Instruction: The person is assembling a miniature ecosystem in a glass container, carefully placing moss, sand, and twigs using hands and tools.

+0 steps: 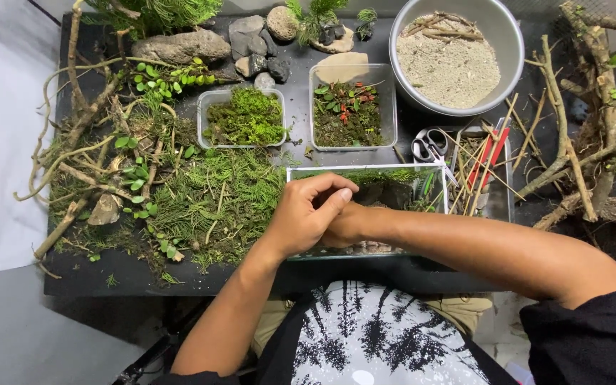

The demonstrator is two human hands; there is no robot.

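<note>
My left hand (308, 214) lies over my right hand (347, 224), fingers curled and wrapped around it, right above the near edge of a clear glass tank (436, 173). The tank holds dark stones and a strip of green moss along its far side. The right hand is mostly hidden under the left, so I cannot see whether it holds anything. Both forearms reach in from the bottom of the view.
Loose moss, leafy vines and bare branches (94, 164) cover the left of the black table. Two clear tubs of moss (245, 117) and small plants (347, 110) stand behind the tank, with grey rocks (251, 43). A metal bowl of sand (458, 53), scissors (429, 146) and sticks lie right.
</note>
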